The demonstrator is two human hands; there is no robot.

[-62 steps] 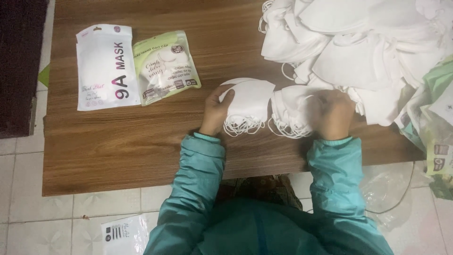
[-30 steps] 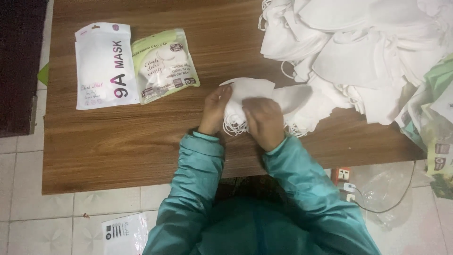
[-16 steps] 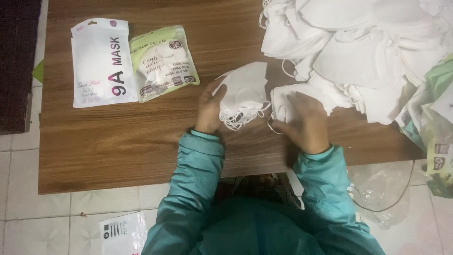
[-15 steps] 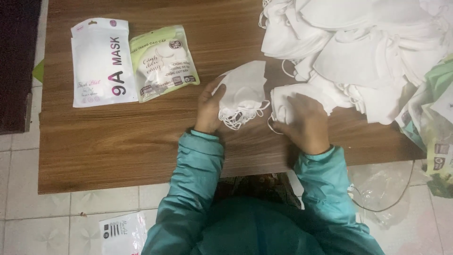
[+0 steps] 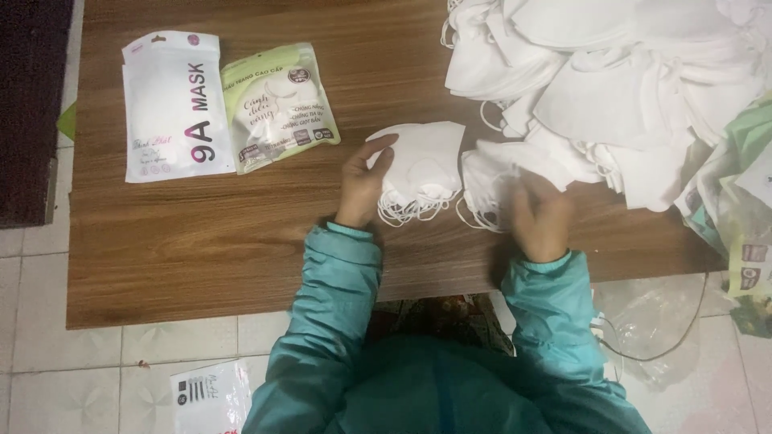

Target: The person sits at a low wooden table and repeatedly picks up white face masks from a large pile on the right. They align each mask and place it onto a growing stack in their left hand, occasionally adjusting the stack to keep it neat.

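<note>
At frame centre the left hand (image 5: 366, 181) pins a stack of masks (image 5: 422, 165) with fingers spread, while the right hand (image 5: 540, 213), blurred, fingers loosely open, has slid rightward onto the loose masks (image 5: 498, 173).

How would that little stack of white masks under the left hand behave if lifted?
The stack of masks probably feels light and soft. Its loose ear loops dangle out, so they would likely flop and snag. Unless the left hand pinches it, layers may slide apart.
</note>
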